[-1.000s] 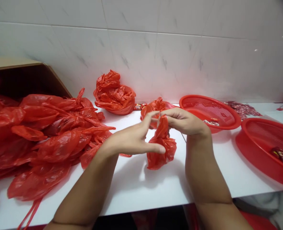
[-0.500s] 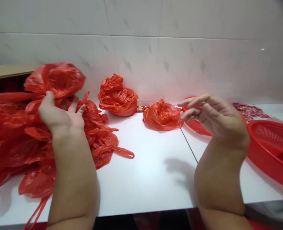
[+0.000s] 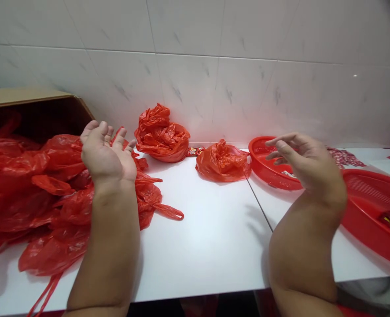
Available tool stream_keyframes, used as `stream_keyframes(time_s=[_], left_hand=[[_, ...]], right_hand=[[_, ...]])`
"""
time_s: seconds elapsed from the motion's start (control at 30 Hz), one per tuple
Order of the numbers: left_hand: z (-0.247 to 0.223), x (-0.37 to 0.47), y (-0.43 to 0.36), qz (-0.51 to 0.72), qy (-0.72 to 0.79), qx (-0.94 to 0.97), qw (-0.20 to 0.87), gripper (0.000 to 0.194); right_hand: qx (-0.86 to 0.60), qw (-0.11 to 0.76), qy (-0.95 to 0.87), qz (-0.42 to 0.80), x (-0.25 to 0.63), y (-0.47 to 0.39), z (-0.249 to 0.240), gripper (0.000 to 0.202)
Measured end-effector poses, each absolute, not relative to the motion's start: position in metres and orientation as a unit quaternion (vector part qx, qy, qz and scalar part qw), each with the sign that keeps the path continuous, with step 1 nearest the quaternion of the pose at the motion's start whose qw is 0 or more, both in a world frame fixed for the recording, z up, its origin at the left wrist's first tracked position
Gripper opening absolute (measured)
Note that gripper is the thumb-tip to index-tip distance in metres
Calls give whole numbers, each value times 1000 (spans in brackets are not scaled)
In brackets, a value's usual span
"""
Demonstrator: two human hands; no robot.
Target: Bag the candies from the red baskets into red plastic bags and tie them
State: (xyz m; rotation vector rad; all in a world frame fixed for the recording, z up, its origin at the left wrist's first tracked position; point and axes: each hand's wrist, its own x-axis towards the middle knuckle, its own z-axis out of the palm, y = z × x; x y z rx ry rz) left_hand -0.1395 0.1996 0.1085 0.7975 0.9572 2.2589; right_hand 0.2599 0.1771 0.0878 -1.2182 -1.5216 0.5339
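The left hand (image 3: 109, 158) has just let go of a red bag, fingers spread, and the right hand (image 3: 307, 165) hangs empty, so that bag looks finished with, apparently among the heaped red plastic bags (image 3: 63, 207) (exactly where, I cannot tell) before the cardboard box (image 3: 23, 97).

The one camera here sits on the person's head, behind and above the bare left hand (image 3: 111, 154) and bare right hand (image 3: 305, 165). It faces forward and down, near enough that bare forearms (image 3: 111, 251) loom, with flat white tabletop (image 3: 198, 251) beneath them and grey-streaked white tile wall (image 3: 188, 26) beyond.
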Motion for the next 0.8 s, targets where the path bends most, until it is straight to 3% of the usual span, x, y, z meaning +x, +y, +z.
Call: stream_keyframes(time_s=[0.17, 0.3, 0.4, 0.5, 0.6, 0.73, 0.8], left_hand=[[113, -116, 197, 841, 329, 330, 277, 35], [110, -110, 194, 831, 310, 363, 285, 27], [109, -108, 193, 816, 315, 380, 299, 19], [107, -105, 193, 801, 323, 399, 308, 14], [103, -98, 196, 779, 327, 434, 313, 10], [95, -84, 199, 712, 358, 507, 327, 16], [92, -78, 195, 625, 391, 594, 323, 24]], right_hand=[[-588, 415, -663, 204, 240, 230, 54, 30], [-671, 327, -652, 134, 211, 275, 3, 59], [-716, 307, -617, 111, 202, 290, -16, 40], [-724, 369, -581, 51, 208, 289, -6, 21], [-692, 505, -511, -74, 216, 284, 15, 13], [-649, 633, -405, -123, 216, 273, 32, 25], [-622, 690, -352, -113, 213, 267, 36, 21]])
